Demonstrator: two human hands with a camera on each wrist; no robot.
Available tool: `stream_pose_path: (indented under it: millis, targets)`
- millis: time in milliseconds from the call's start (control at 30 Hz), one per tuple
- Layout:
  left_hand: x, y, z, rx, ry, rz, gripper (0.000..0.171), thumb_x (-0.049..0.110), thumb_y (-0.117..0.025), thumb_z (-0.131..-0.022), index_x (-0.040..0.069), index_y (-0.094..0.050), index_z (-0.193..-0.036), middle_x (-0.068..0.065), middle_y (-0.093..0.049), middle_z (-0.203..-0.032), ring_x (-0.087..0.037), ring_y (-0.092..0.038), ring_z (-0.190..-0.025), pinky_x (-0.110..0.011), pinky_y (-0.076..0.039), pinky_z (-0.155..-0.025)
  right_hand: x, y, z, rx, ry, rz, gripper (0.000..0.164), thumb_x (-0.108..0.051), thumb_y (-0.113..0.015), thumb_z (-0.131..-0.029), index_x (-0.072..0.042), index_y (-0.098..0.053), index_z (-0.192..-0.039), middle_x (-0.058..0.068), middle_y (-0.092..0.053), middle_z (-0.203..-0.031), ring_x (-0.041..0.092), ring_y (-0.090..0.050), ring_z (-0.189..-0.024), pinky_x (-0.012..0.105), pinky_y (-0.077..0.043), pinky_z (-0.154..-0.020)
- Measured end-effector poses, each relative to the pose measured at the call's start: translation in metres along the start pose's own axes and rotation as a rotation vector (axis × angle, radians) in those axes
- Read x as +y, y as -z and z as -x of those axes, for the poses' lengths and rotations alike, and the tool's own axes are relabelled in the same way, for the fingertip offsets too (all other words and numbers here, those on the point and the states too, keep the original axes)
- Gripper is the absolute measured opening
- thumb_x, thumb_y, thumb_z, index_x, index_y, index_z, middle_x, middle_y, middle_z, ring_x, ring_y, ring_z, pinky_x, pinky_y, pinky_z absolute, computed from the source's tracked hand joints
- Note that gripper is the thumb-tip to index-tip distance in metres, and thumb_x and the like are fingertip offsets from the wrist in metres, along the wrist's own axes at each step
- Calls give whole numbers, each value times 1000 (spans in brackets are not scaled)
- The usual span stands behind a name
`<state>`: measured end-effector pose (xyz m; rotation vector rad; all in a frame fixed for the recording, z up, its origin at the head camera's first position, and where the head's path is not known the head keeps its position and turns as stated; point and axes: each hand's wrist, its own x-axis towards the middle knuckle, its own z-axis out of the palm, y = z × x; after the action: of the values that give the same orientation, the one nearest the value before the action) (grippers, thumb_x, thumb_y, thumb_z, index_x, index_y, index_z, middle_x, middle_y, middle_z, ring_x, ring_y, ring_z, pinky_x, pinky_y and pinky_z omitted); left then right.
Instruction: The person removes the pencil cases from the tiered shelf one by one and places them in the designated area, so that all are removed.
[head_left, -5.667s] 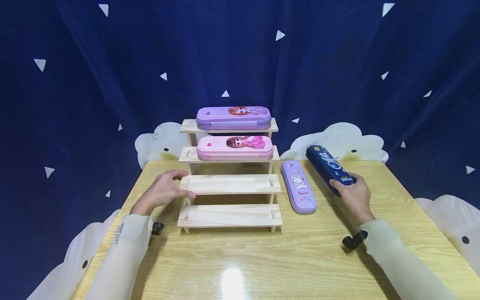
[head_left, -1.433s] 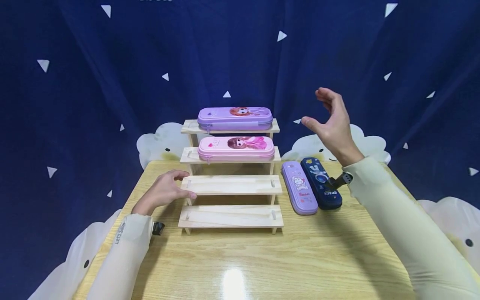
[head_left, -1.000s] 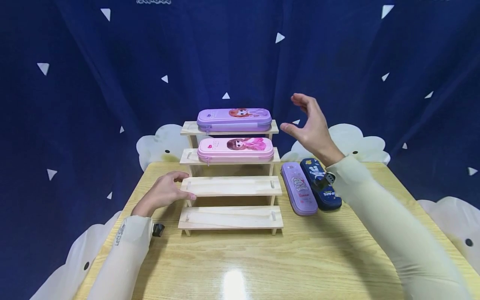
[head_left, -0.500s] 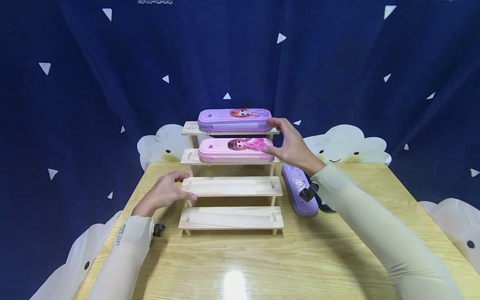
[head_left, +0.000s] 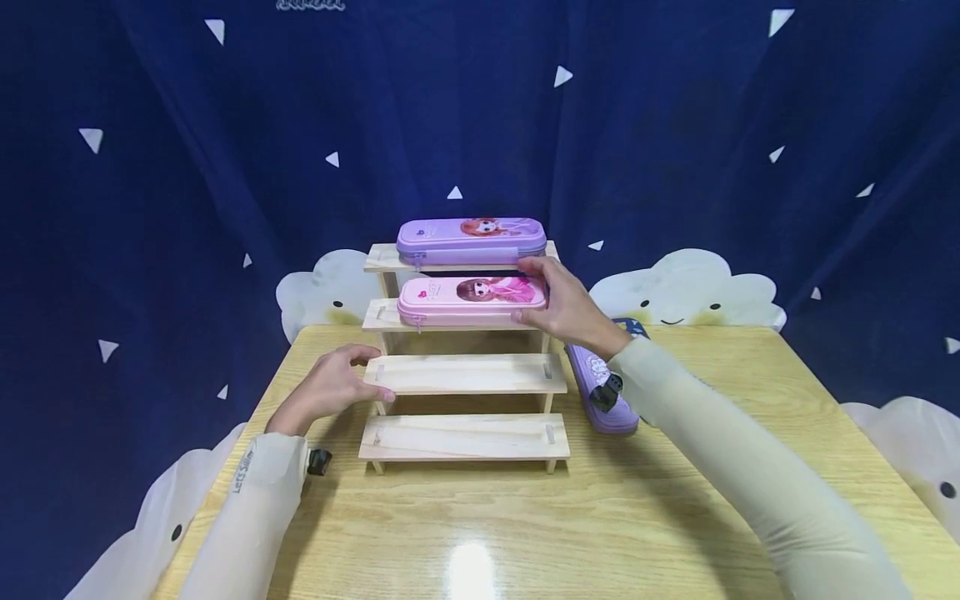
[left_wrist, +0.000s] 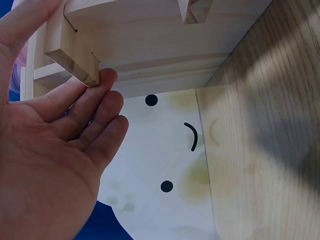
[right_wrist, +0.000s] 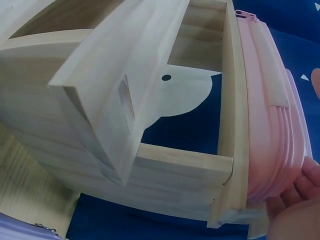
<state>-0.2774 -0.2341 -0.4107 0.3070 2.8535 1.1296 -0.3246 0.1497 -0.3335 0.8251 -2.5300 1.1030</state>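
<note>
My left hand (head_left: 330, 383) holds the left end of a stepped wooden display rack (head_left: 465, 375), thumb on the front edge of the second-lowest shelf. In the left wrist view, the fingertips (left_wrist: 107, 80) bend against the rack's wooden side. My right hand (head_left: 566, 304) grips the right end of a pink pencil case (head_left: 442, 300), which lies on the second shelf from the top. Its thumb is in front and its fingers behind. The right wrist view shows fingers (right_wrist: 307, 182) curled at the end of that case. A purple pencil case (head_left: 435, 242) lies on the top shelf.
Right of the rack, a lilac pencil case (head_left: 615, 417) lies on the wooden table (head_left: 390, 533), partly under my right forearm. A navy pencil case (head_left: 633, 327) beside it is mostly hidden by the sleeve. Behind hangs a dark blue curtain (head_left: 675, 150) with clouds and triangles.
My right hand has let go of the navy pencil case beside the lilac one, risen, then moved left and down onto the pink pencil case's right end. My left hand stays on the rack.
</note>
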Motion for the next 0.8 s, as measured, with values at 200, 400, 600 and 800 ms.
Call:
stream_pose_path:
  millis: [200,400,600,800]
  targets:
    - [1,0,0,6,-9,-5,80,37,-93,-68,8,-60,-135,-15,-63,-133,-37,-56,-126,-52,-44,-107,-1,0,-1,-7,-22,-1,78,-17,-82,-77,-1,-46,-144,17,-55,-144,33,-54,-128,48,-41,-114]
    - [1,0,0,5,-9,-12,79,37,-93,-68,8,-61,-134,-14,-64,-132,-37,-56,-126,-52,-44,-108,-2,0,-1,-18,-41,11,77,-17,-80,-77,-3,-46,-145,16,-55,-143,31,-55,-114,47,-45,-103]
    - [0,0,0,6,-10,-13,79,38,-93,-69,9,-61,-134,-14,-64,-131,-37,-56,-126,-52,-44,-107,-4,-2,0,-82,-48,-36,77,-16,-81,-77,1,-46,-143,19,-53,-145,34,-52,-132,49,-39,-116]
    - [-1,0,0,7,-12,-12,80,39,-93,-69,9,-61,-135,-15,-63,-133,-37,-56,-127,-53,-44,-108,-4,-8,0,-122,-59,-30,77,-18,-82,-76,1,-47,-142,18,-54,-145,32,-51,-136,45,-34,-122]
